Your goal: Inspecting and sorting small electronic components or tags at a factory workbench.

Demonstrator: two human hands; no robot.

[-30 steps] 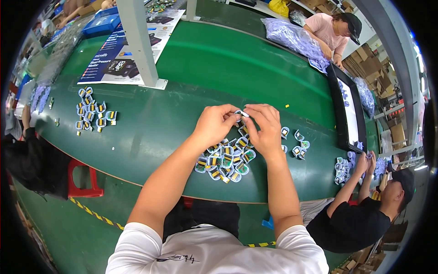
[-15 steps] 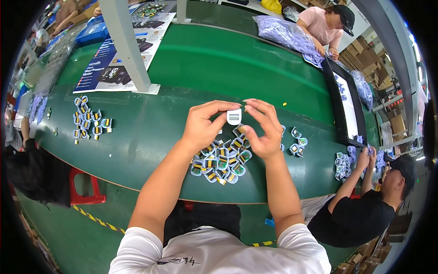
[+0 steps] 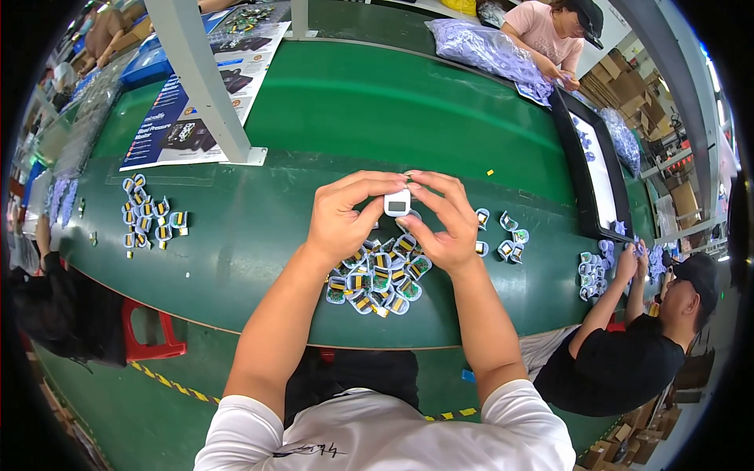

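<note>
White casing (image 3: 397,206) turned, held between both hands (image 3: 336,220) (image 3: 448,224)

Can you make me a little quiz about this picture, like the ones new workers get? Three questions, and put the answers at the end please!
1. Pick one. What is the person's left hand holding?
A) a screwdriver
B) a small white piece with a dark rectangle on it
C) a plastic bag

2. True or false? The black tray is farther right than the person's right hand.

3. Fill in the blank. The stool at the left of the picture is coloured ____.

Key: 1. B; 2. True; 3. red
</note>
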